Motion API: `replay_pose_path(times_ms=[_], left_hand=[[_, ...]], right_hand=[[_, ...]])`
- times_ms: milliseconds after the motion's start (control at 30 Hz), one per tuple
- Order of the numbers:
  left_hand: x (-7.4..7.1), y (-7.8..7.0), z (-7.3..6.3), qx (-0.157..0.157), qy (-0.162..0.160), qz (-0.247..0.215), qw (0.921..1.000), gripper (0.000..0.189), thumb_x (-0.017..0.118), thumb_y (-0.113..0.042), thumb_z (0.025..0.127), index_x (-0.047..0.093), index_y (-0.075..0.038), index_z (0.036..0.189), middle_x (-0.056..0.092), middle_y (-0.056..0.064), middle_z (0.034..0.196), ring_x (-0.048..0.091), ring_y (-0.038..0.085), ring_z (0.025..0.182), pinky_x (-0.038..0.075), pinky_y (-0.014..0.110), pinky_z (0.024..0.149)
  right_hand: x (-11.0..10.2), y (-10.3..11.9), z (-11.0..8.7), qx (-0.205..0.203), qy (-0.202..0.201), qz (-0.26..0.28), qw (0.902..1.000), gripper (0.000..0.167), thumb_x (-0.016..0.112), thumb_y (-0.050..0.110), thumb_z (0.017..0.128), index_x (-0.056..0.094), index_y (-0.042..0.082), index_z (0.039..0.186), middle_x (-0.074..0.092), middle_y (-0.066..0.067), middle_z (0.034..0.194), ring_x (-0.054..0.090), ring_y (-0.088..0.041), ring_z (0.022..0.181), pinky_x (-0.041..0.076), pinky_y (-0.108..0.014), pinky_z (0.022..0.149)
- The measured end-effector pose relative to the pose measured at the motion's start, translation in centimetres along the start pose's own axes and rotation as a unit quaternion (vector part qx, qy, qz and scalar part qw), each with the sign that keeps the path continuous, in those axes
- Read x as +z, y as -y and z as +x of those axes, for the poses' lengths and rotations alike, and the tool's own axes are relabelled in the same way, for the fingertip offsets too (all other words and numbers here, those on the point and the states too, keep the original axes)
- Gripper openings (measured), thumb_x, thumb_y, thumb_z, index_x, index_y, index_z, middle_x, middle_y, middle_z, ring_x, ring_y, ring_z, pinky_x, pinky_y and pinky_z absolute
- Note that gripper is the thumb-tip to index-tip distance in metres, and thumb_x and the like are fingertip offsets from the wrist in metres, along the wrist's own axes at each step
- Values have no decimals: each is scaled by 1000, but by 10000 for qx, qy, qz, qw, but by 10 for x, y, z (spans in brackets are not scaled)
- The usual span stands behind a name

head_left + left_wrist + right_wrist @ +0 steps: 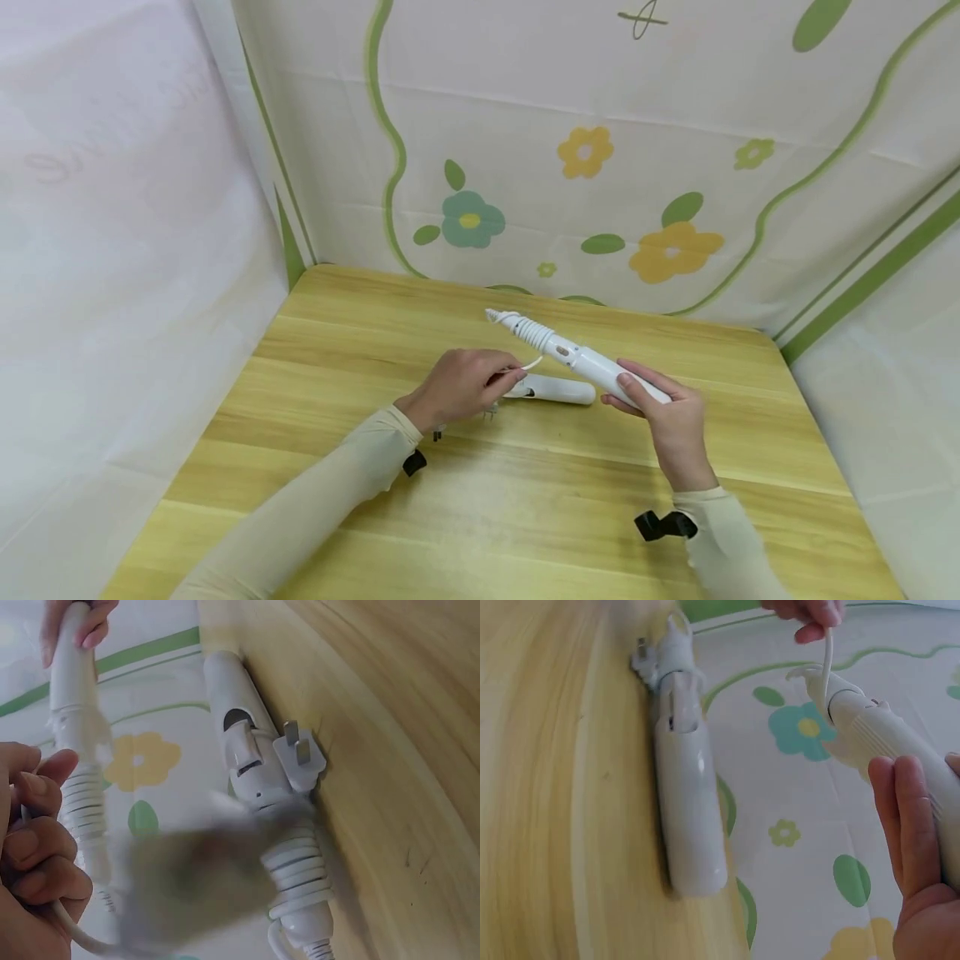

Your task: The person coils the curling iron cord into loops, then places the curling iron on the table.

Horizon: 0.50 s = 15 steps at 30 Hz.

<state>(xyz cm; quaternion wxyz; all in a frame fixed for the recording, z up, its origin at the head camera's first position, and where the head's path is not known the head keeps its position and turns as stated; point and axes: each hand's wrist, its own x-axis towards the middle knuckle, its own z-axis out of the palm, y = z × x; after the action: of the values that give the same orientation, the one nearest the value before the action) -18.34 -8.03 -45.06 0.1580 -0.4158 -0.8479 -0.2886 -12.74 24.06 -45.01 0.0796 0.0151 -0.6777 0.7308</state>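
Observation:
My right hand [678, 425] grips a white hair styling iron [594, 367] by its smooth end, raised above the table and slanting up to the left. White cord [534, 333] is coiled round its far part. My left hand [463, 387] pinches the loose run of cord [828, 664], and its curled fingers show in the left wrist view. A blurred pale block [195, 889], seemingly the cord's plug, hangs below that hand. Behind and below lies a second white styling iron [562, 389] on the table, its own cord wound round it and its two-pin plug [301, 754] beside it.
The wooden table [525, 517] runs back to a white cloth wall [525, 125] printed with flowers. More cloth stands at the left and right sides. Black straps [663, 526] sit at the wrists.

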Motion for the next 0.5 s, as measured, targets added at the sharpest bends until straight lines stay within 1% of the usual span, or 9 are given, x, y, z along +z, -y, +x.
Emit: replay_pose_path(times_ms=[100,167,233,367,500], left_hand=[[-1,1,0,-25,18,68,10000,18,69,-24,109,77,-14,95,63,-9,72,41,-1,57,32,15,53],[-2,1,0,-6,35,145,9999,18,70,-23,109,75,-14,94,63,-8,72,42,0,57,33,16,53],[-2,2,0,68,20,265,9996,18,69,-24,109,76,-15,94,67,-8,75,47,1,58,37,17,54],[-2,5,1,265,-45,497,9984,17,70,-24,109,78,-15,98,74,-7,83,55,1,62,44,19,57],[-4,8,3,389,-62,569,9976,14,71,-24,108,79,-15,101,76,-8,86,53,2,61,43,19,56]], right_hand=[[-1,-7,-1,59,61,-204,9998,42,78,6,102,67,-17,135,76,-8,126,84,-28,83,65,-39,83],[0,-11,-1,167,157,-339,9992,42,79,7,101,68,-16,135,76,-7,127,84,-30,85,65,-39,84],[1,-14,-2,269,325,-461,9980,42,80,9,101,69,-14,134,76,-7,127,84,-32,87,65,-41,85],[1,-15,-5,423,718,-690,9941,43,80,12,101,70,-12,135,74,-7,130,83,-32,91,65,-41,86],[-4,-11,-7,564,1100,-850,9887,42,78,13,103,69,-10,137,71,-7,134,83,-31,94,65,-40,90]])
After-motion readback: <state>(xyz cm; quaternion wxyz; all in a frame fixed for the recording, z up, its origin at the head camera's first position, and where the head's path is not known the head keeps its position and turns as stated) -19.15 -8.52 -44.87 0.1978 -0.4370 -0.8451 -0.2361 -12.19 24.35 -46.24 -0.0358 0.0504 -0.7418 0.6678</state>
